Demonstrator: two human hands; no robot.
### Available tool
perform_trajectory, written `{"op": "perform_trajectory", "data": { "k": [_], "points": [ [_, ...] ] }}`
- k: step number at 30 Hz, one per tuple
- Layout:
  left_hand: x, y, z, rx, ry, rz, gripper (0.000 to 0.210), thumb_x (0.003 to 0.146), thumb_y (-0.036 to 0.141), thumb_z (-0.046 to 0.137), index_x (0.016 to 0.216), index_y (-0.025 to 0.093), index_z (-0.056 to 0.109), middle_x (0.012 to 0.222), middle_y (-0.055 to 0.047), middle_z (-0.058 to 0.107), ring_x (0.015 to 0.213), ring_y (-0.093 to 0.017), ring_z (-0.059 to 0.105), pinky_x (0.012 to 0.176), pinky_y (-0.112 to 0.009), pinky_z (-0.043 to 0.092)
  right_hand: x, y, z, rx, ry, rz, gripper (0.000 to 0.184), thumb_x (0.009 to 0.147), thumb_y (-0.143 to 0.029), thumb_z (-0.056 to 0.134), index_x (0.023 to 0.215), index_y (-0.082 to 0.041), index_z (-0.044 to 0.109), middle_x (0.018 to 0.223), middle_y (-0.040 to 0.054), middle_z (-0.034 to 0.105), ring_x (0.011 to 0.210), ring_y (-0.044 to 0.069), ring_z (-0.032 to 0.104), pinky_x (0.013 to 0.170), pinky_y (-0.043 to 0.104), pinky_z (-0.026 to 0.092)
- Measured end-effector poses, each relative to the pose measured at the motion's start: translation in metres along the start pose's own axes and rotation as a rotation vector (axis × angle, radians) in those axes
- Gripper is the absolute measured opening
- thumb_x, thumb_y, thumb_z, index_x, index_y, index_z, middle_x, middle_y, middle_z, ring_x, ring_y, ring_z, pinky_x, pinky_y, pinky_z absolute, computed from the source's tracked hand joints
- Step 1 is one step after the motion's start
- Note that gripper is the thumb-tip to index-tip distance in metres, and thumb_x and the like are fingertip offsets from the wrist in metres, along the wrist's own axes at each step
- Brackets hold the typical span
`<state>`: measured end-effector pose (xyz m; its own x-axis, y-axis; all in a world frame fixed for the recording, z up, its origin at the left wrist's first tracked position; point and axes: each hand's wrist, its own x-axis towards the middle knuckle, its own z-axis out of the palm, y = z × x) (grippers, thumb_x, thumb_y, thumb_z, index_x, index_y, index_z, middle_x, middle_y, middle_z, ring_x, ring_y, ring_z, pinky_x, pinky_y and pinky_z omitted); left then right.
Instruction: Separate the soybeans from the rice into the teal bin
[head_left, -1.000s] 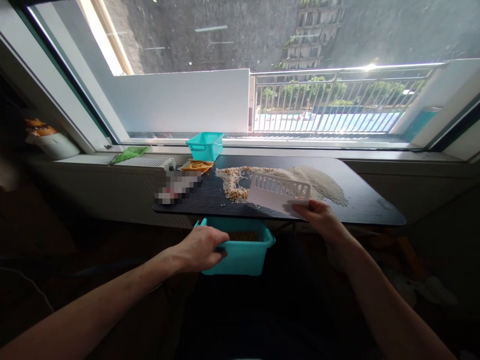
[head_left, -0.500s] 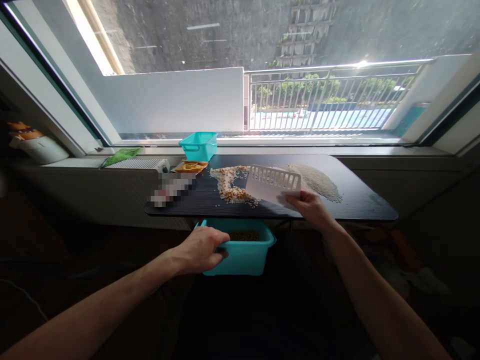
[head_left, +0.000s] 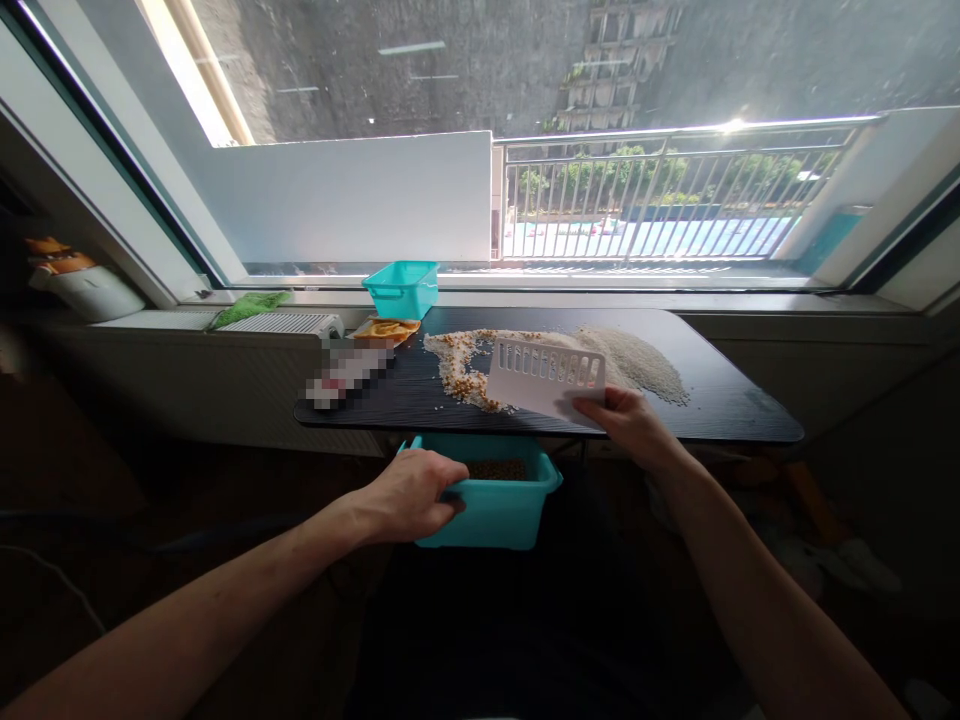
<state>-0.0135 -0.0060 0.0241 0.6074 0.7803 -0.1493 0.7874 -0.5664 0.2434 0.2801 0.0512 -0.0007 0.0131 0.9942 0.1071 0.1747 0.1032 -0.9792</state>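
Observation:
My right hand [head_left: 628, 422] grips the lower right corner of a flat white slotted plate [head_left: 536, 385], held tilted over the dark table [head_left: 390, 400]. Behind and left of the plate lies a band of mixed pale and orange-brown grains [head_left: 461, 365], partly hidden by it. A broad heap of pale, rice-like grains [head_left: 641, 362] spreads to the plate's right. My left hand [head_left: 420, 490] is closed on the near left rim of a turquoise bin [head_left: 487, 515] below the table's front edge. Brownish small pieces [head_left: 496, 469] lie inside that bin.
A smaller turquoise basket [head_left: 403, 292] stands at the table's back left by the window. An orange packet [head_left: 385, 331] and a blurred-out item [head_left: 349, 372] lie at the left end. A green cloth [head_left: 251, 308] rests on the radiator [head_left: 292, 325].
The view has shifted slightly, so most things sit a little further right. The slotted plate has tipped a little and moved slightly nearer me. Both hands keep their holds.

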Motion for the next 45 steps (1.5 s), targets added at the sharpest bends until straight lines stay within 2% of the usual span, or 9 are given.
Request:
{"op": "perform_trajectory", "data": {
  "k": [8,16,21,30,38,45],
  "points": [
    [0.001,0.002,0.001,-0.017,-0.005,0.015,0.017,0.078,0.026,0.058,0.066,0.021,0.047,0.070,-0.001,0.064,0.068,-0.020,0.061,0.060,-0.027,0.035,-0.009,0.002,-0.014,0.079,0.092,0.057,0.044,0.049,-0.050,0.086,0.080,-0.020,0.078,0.080,0.0036,0.077,0.074,0.021,0.070,0.080,0.039,0.056],
    [0.002,0.000,0.002,-0.008,0.002,0.034,0.019,0.078,0.027,0.056,0.065,0.021,0.045,0.070,-0.002,0.064,0.069,-0.021,0.060,0.061,-0.028,0.035,-0.009,-0.001,-0.005,0.110,0.023,0.113,0.038,0.050,-0.046,0.086,0.077,-0.021,0.077,0.080,0.0038,0.077,0.075,0.022,0.070,0.076,0.037,0.056],
    [0.002,0.001,0.003,-0.008,0.000,0.038,0.017,0.078,0.026,0.057,0.066,0.021,0.046,0.071,-0.002,0.065,0.069,-0.021,0.061,0.061,-0.029,0.035,-0.005,-0.001,-0.007,0.136,0.038,0.126,0.036,0.051,-0.042,0.086,0.078,-0.020,0.077,0.079,0.0030,0.076,0.071,0.020,0.069,0.072,0.033,0.056],
    [0.002,0.000,0.004,-0.014,0.006,0.041,0.017,0.078,0.026,0.057,0.066,0.020,0.046,0.071,-0.002,0.064,0.069,-0.021,0.061,0.062,-0.028,0.035,-0.009,0.000,-0.009,0.201,0.028,0.235,0.028,0.052,-0.031,0.086,0.077,-0.020,0.076,0.077,0.0014,0.076,0.064,0.016,0.067,0.061,0.026,0.054],
    [0.002,0.000,0.005,-0.009,0.013,0.045,0.017,0.078,0.027,0.057,0.067,0.020,0.046,0.071,-0.002,0.064,0.069,-0.021,0.061,0.062,-0.029,0.034,-0.017,0.002,-0.021,0.269,0.092,0.306,0.027,0.051,-0.024,0.087,0.076,-0.020,0.076,0.074,-0.0004,0.076,0.061,0.013,0.066,0.056,0.021,0.053],
    [0.001,-0.001,0.007,0.000,0.012,0.049,0.019,0.078,0.025,0.058,0.065,0.020,0.044,0.070,-0.001,0.064,0.069,-0.020,0.061,0.061,-0.028,0.033,-0.018,0.003,-0.016,0.299,0.051,0.315,0.024,0.055,-0.022,0.084,0.078,-0.019,0.076,0.073,0.0004,0.076,0.061,0.013,0.067,0.056,0.020,0.054]
  ]
}}
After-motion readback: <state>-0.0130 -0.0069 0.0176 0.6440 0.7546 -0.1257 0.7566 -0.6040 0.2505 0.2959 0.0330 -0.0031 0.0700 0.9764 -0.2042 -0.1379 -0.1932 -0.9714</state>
